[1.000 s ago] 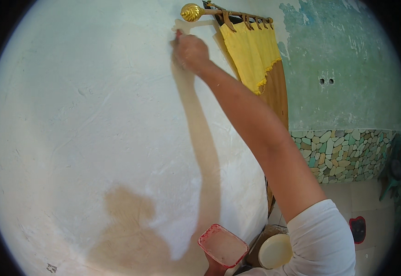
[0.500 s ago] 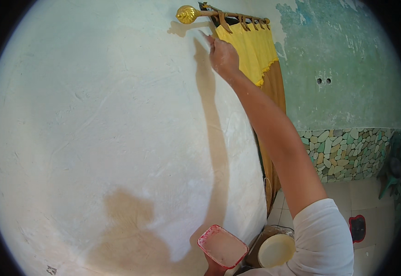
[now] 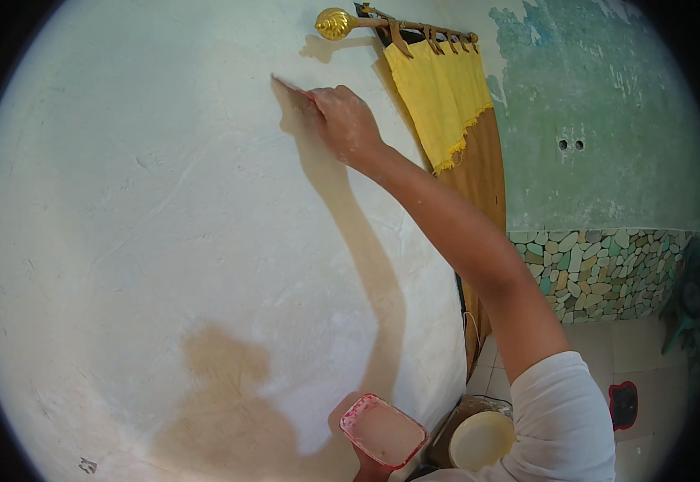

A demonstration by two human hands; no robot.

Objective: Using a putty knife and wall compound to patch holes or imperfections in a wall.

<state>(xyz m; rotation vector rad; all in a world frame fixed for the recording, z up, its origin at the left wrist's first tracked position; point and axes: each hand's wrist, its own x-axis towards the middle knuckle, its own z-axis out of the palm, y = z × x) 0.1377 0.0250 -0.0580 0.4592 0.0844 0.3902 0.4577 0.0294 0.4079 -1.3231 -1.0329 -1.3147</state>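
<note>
My right hand (image 3: 348,124) is stretched out against the pale plaster wall (image 3: 197,201), fingers closed round a thin reddish hand tool (image 3: 293,87). Its dark tip meets or nearly meets the wall; seen almost edge-on, it could be a brush or a scraper, I cannot tell which. Low in the view, my left hand (image 3: 372,470) grips a red rectangular tub (image 3: 383,432) from beneath. The tub holds a pale, pinkish-white liquid or paste, and its rim is smeared. Most of the left hand is hidden under the tub.
A curtain rod (image 3: 370,22) with a gold finial (image 3: 334,24) carries a yellow and brown curtain (image 3: 438,92), right of the hand. Beyond stands a green wall (image 3: 599,161) with a stone-patterned lower band (image 3: 599,273). A cream bucket (image 3: 482,439) sits below, beside my right arm.
My right hand has swept left and slightly down along the wall with the tool, away from the curtain rod. The left hand and tub have barely shifted.
</note>
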